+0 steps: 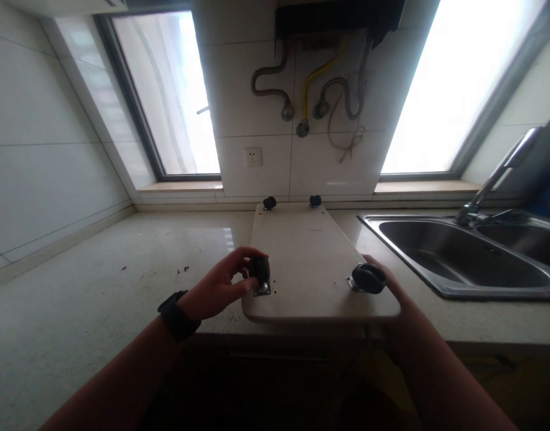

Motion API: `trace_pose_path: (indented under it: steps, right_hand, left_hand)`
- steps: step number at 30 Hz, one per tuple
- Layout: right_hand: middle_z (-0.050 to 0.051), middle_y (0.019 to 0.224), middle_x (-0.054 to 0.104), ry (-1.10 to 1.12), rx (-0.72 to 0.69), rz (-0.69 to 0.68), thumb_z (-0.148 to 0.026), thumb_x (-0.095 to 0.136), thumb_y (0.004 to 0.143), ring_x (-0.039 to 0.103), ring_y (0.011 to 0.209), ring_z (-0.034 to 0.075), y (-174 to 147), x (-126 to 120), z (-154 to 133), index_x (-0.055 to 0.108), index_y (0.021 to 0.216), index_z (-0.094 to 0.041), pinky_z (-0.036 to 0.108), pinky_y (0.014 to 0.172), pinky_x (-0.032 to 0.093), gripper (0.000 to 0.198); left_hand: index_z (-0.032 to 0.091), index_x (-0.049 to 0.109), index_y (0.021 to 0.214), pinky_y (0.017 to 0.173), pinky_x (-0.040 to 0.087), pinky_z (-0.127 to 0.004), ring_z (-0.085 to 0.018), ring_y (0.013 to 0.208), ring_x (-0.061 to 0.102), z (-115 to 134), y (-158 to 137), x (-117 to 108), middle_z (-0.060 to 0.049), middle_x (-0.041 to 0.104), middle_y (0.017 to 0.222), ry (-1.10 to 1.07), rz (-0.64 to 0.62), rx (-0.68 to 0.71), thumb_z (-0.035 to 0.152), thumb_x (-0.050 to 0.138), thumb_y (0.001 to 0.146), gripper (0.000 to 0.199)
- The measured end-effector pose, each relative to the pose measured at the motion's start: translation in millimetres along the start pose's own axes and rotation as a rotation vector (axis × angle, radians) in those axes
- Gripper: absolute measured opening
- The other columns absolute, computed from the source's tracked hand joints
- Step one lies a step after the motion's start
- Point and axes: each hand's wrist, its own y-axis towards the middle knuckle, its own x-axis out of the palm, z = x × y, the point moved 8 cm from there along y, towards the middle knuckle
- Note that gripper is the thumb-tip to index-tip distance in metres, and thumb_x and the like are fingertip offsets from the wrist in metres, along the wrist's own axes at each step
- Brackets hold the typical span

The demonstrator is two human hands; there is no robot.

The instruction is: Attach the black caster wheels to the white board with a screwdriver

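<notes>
Black band (pixel 178 314) is circling the person's left wrist. Just beyond it, the left hand (pixel 225 280) is gripping the near left caster (pixel 259 270), its thumb and fingers closing around the wheel above the metal plate. Small dark holes are showing in the board (pixel 302 257) just beside that plate. Across from it, the right hand (pixel 383 268) is reaching to the board's right edge; the near right caster (pixel 368 278) is partly covering it, so whether it is gripping the edge cannot be told. That caster's wheel is leaning to the right. The pale board is lying flat on the counter (pixel 77 299), its near end sitting close to the front edge and its casters sticking up. Dark crumbs (pixel 186 268) are lying to the left. A steel sink (pixel 405 281) is filling the counter's right side. Two far casters (pixel 269 203) (pixel 315 201) are standing at the board's other end, near the wall. A tap (pixel 504 170) is rising behind the sink. Farther back, a socket (pixel 254 157) is sitting on the tiles, with two bright windows (pixel 167 96) (pixel 423 90) flanking it. Above, a yellow pipe (pixel 307 84) and grey hoses (pixel 270 91) are hanging below a dark box (pixel 338 21).
</notes>
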Motion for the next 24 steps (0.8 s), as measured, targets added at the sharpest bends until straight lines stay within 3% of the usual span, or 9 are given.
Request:
trace_pose_path:
  steps: [5, 8, 13, 17, 21, 24]
  right_hand:
    - [0.007, 0.102, 0.074, -0.051, 0.029, 0.016, -0.047, 0.067, 0.092, 0.070, 0.095, 0.020, -3.1, -2.8, -11.3, 0.071, 0.103, -0.017, 0.042, 0.091, 0.056, 0.032]
    - [0.007, 0.096, 0.077, -0.052, 0.031, 0.020, -0.046, 0.071, 0.085, 0.072, 0.089, 0.022, -4.9, -3.9, -16.5, 0.073, 0.097, -0.019, 0.042, 0.089, 0.057, 0.030]
    - [0.012, 0.093, 0.079, -0.015, 0.022, 0.029, -0.040, 0.076, 0.066, 0.074, 0.093, 0.032, -5.3, -8.4, -23.9, 0.072, 0.084, -0.025, 0.047, 0.089, 0.058, 0.024]
    - [0.011, 0.089, 0.080, 0.037, 0.040, 0.029, -0.040, 0.075, 0.060, 0.073, 0.096, 0.040, -6.4, -10.0, -29.6, 0.073, 0.077, -0.026, 0.050, 0.088, 0.058, 0.022]
    - [0.011, 0.083, 0.078, 0.115, 0.071, 0.023, -0.036, 0.080, 0.056, 0.072, 0.093, 0.041, -8.9, -10.0, -32.4, 0.071, 0.069, -0.026, 0.050, 0.088, 0.056, 0.019]
    - [0.008, 0.080, 0.076, 0.202, 0.108, 0.034, -0.032, 0.084, 0.057, 0.071, 0.086, 0.034, -10.6, -10.1, -29.2, 0.070, 0.069, -0.025, 0.047, 0.088, 0.056, 0.019]
  left_hand:
    - [0.027, 0.051, 0.137, 0.091, 0.053, -0.043, -0.022, 0.102, 0.060, 2.4, 5.1, 10.1, -0.008, 0.063, 0.117, 0.063, -0.002, -0.020, 0.024, 0.062, 0.095, 0.044]
    - [0.025, 0.052, 0.135, 0.094, 0.052, -0.043, -0.023, 0.109, 0.059, -1.1, 8.7, 12.0, -0.008, 0.062, 0.121, 0.017, 0.011, -0.040, 0.025, 0.063, 0.094, 0.043]
    - [0.024, 0.053, 0.135, 0.098, 0.051, -0.044, -0.023, 0.111, 0.059, -7.6, 12.1, 15.1, -0.008, 0.063, 0.120, -0.050, -0.004, -0.046, 0.023, 0.066, 0.092, 0.045]
    - [0.024, 0.053, 0.135, 0.098, 0.052, -0.046, -0.023, 0.109, 0.061, -11.6, 12.2, 16.1, -0.009, 0.062, 0.118, -0.063, 0.000, -0.065, 0.024, 0.065, 0.093, 0.044]
    - [0.028, 0.046, 0.142, 0.106, 0.048, -0.052, -0.028, 0.122, 0.058, -15.6, 11.6, 18.3, -0.012, 0.057, 0.136, -0.077, 0.000, -0.082, 0.025, 0.066, 0.093, 0.053]
    - [0.033, 0.034, 0.152, 0.116, 0.038, -0.057, -0.031, 0.139, 0.047, -15.9, 10.5, 16.3, -0.013, 0.047, 0.152, -0.066, 0.036, -0.016, 0.024, 0.069, 0.090, 0.072]
